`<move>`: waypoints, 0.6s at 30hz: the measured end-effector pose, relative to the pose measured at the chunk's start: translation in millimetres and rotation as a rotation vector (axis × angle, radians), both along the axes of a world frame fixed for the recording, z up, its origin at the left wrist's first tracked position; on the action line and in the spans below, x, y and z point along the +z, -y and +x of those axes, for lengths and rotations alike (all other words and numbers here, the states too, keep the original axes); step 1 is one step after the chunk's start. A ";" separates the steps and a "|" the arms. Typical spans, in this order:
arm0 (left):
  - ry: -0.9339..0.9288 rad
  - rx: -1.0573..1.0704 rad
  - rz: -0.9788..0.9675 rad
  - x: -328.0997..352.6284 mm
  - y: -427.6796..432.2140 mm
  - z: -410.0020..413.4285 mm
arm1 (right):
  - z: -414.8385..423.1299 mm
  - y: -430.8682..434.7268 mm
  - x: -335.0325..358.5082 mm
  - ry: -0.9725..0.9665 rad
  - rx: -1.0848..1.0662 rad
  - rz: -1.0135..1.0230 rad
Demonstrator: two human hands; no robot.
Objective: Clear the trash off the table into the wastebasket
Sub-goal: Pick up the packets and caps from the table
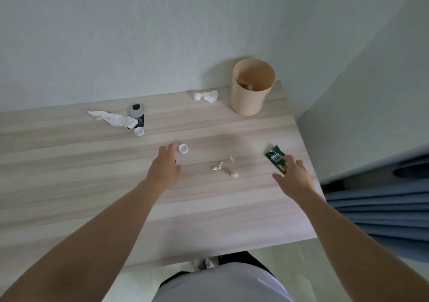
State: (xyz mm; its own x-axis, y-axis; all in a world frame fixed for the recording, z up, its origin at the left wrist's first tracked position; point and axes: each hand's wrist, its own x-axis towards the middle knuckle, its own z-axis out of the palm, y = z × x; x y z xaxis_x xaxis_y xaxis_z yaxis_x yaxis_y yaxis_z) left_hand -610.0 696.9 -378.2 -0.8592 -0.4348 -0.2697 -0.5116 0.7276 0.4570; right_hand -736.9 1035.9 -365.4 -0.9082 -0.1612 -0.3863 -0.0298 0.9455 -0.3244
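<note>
A beige wastebasket (251, 93) stands at the table's far right with some scraps inside. My left hand (164, 166) hovers open, fingertips just left of a white bottle cap (183, 149). My right hand (293, 177) is spread open over the near end of a green wrapper (275, 158), fingers touching it. Small paper bits (224, 166) lie between my hands. Farther back sit a second white cap (139, 131), a long crumpled tissue (113, 119), a black can (137, 113) and another crumpled tissue (206, 96) beside the basket.
The pale wooden table (92, 185) meets a white wall at the back and ends on the right near a blue curtain (383, 209). The table's near edge is just in front of my body.
</note>
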 end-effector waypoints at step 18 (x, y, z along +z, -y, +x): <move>0.223 0.023 -0.094 -54.1 17.2 -80.6 | -68.8 -2.2 -56.0 0.128 0.035 0.113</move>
State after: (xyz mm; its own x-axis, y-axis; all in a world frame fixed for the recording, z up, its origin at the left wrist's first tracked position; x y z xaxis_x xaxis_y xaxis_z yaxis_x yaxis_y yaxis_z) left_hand -690.6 679.8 -432.3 -0.7727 -0.4856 -0.4088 -0.6090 0.7488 0.2617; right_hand -805.7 1038.2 -421.5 -0.8448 -0.1406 -0.5163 -0.0283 0.9753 -0.2192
